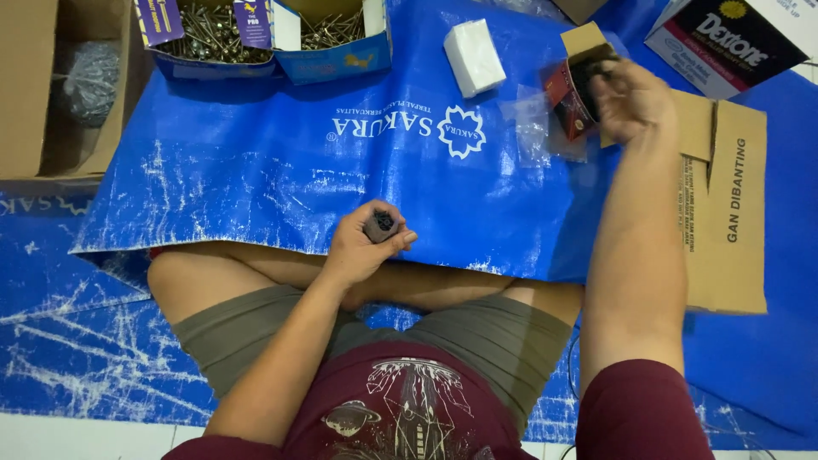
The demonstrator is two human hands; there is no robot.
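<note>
Left hand (365, 245), at six o'clock, closed around a bundle of dark nails (380, 226), apparently. Right hand (632, 100), at two o'clock, gripping a small red-black packet (573, 95). Bundle not yet packed; open nail boxes (223, 38) remain full.

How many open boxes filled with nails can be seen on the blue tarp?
2. Both stand at the far edge of the blue tarp, side by side: one box to the left, the other box just right of it. More may lie outside the picture.

Single head cam, steep downward, close over lap (409, 341)
</note>
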